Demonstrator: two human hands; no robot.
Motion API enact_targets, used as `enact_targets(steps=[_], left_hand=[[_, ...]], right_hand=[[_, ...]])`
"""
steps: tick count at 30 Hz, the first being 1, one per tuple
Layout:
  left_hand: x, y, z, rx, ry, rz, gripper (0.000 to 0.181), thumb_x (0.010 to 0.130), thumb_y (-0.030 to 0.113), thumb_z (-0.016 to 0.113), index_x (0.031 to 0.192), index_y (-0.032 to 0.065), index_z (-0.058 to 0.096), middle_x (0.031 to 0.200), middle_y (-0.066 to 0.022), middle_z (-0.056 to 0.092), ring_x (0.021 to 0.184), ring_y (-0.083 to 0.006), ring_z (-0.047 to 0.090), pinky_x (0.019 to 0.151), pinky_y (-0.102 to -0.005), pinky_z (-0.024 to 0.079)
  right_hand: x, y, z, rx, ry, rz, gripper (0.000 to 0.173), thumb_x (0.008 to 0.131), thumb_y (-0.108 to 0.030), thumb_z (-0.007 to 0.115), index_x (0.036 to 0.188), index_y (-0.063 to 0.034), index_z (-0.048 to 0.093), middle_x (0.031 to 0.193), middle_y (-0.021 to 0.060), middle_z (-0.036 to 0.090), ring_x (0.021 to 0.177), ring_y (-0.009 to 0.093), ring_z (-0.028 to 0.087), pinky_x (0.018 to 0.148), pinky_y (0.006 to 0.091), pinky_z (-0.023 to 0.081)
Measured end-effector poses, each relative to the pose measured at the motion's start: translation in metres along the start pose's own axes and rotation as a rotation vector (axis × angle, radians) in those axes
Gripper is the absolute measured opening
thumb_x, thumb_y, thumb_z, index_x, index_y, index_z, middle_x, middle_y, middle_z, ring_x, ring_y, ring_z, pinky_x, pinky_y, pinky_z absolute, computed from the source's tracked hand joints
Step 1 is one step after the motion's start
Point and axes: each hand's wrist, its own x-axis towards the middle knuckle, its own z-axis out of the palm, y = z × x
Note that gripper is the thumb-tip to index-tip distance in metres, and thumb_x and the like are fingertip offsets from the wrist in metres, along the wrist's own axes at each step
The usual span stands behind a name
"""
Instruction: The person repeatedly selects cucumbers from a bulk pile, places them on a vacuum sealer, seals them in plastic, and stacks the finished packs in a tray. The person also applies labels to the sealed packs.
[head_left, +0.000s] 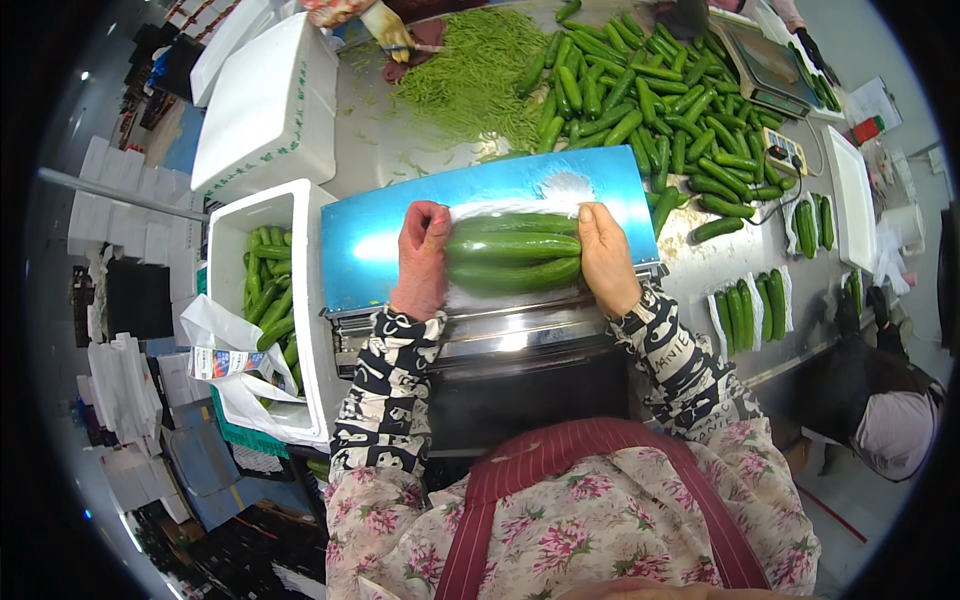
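A pack of cucumbers (514, 246) is stretched between my two hands, several lying side by side under shiny clear film. My left hand (421, 259) is closed at the pack's left end, thumb on top. At the right end, my right hand (609, 259) grips the pack with its thumb along the upper corner. White material shows along the far edge of the pack. Beneath it is a blue-topped metal unit (375, 225), apparently a film wrapper, with metal rollers or bars (517, 330) on the near side.
Loose cucumbers (675, 105) and thin green peppers or beans (465, 75) cover the table's far side. A foam box (307, 300) of cucumbers is left, beside a taller foam box (262, 105). Packed cucumbers (739, 315), a scale (769, 64) and a power strip (784, 150) are right. A co-worker's gloved hand (388, 31) is opposite.
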Motion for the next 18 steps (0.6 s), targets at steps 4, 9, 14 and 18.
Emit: enact_targets(steps=[4, 9, 14, 18], left_hand=[[-0.021, 0.016, 0.01, -0.054, 0.06, -0.11, 0.03, 0.097, 0.037, 0.064, 0.096, 0.008, 0.055, 0.087, 0.0056, 0.048, 0.08, -0.0054, 0.041, 0.072, -0.0216, 0.037], [-0.087, 0.054, 0.061, 0.014, 0.047, -0.129, 0.029, 0.097, 0.034, 0.065, 0.098, 0.0058, 0.058, 0.086, 0.0035, 0.054, 0.078, -0.0059, 0.048, 0.069, -0.0223, 0.042], [-0.173, 0.045, 0.087, 0.005, -0.012, -0.205, 0.023, 0.093, 0.022, 0.072, 0.098, 0.0035, 0.06, 0.088, 0.0011, 0.061, 0.078, -0.0051, 0.053, 0.071, -0.0218, 0.045], [-0.241, 0.03, 0.065, 0.337, 0.355, -0.185, 0.032, 0.087, 0.016, 0.078, 0.109, 0.0031, 0.058, 0.102, -0.0077, 0.06, 0.073, -0.0131, 0.059, 0.068, -0.0287, 0.05]], right_hand=[[-0.012, 0.0, -0.007, 0.024, 0.039, -0.014, 0.032, 0.107, -0.026, 0.042, 0.099, 0.0015, 0.055, 0.078, 0.0107, 0.053, 0.072, 0.021, 0.049, 0.07, 0.0348, 0.045], [-0.088, -0.02, -0.064, 0.295, 0.08, 0.129, 0.025, 0.107, -0.025, 0.045, 0.101, -0.0043, 0.059, 0.087, -0.0009, 0.056, 0.08, 0.008, 0.051, 0.07, 0.0251, 0.045], [-0.184, 0.001, -0.095, 0.413, 0.251, 0.418, 0.038, 0.106, -0.031, 0.047, 0.117, 0.0037, 0.056, 0.107, 0.0143, 0.064, 0.09, 0.02, 0.068, 0.072, 0.0322, 0.059], [-0.2, 0.011, -0.07, 0.51, -0.131, 0.698, 0.037, 0.106, -0.032, 0.048, 0.106, 0.0035, 0.06, 0.092, 0.0099, 0.065, 0.083, 0.018, 0.066, 0.071, 0.0312, 0.057]])
